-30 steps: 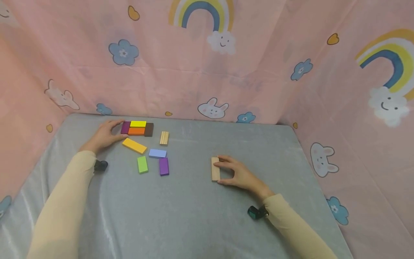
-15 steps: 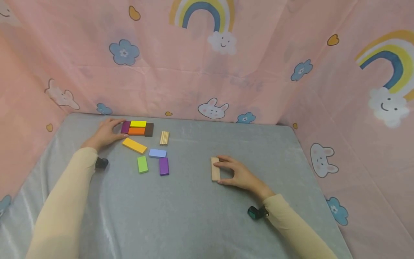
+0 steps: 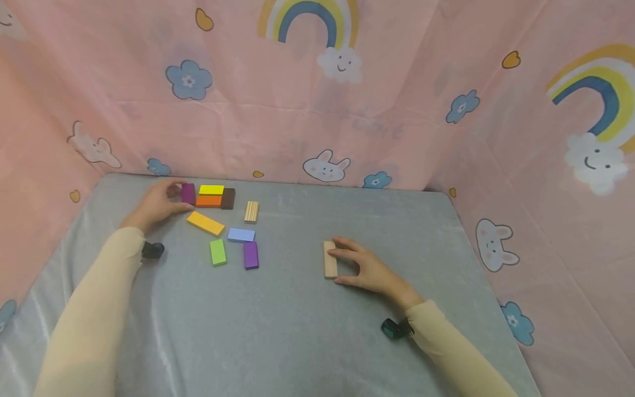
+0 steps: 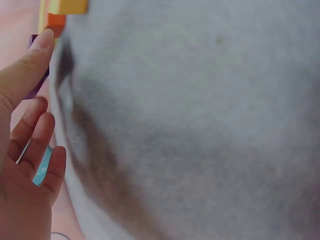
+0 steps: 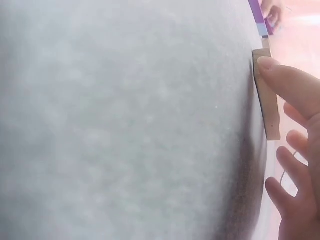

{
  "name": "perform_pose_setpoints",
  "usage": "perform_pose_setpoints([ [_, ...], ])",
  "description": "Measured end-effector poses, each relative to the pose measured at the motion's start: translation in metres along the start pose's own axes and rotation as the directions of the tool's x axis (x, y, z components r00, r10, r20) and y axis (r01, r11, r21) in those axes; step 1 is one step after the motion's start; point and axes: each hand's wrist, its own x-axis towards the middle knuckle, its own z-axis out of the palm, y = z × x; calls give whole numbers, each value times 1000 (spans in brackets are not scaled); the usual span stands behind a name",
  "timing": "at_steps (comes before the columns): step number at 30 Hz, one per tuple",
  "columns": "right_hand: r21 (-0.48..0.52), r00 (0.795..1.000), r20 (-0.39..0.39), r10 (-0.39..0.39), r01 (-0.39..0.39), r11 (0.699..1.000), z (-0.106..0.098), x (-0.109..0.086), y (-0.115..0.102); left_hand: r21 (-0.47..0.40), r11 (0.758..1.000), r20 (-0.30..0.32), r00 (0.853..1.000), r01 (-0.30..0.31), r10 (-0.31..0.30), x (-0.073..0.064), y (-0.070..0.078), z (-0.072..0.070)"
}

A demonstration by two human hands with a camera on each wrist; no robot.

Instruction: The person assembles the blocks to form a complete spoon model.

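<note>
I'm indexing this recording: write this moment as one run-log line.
left hand: pinches plum block | plum block: apart from orange block | right hand: pinches beige block by its ends, on cloth

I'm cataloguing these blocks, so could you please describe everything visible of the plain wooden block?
The plain wooden block is a narrow, pale, unpainted-looking oblong with straight edges. It appears to rest on the grey cloth, its length running front to back, apart from and right of the blue block. The right hand holds it, thumb at the near end, fingertips toward the far end.
</note>
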Motion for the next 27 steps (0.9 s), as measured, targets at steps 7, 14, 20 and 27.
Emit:
perform_pose_setpoints([
  [7, -50, 999, -27, -35, 34, 998, -1, -5, -4, -87, 996, -15, 1000, 1, -2, -5, 14, -7],
  [14, -100, 994, -33, -100, 97, 990, -1, -6, -6, -71, 997, 55, 998, -24, 28, -5, 47, -5],
  [20, -108, 997, 1, -75, 74, 991, 2, -8, -7, -56, 990, 83, 988, -129, 133, -1, 71, 5],
  [27, -83, 999, 4, -54, 55, 995, 0, -8, -10, -38, 948, 99, 943, -317, 319, 6, 94, 21],
])
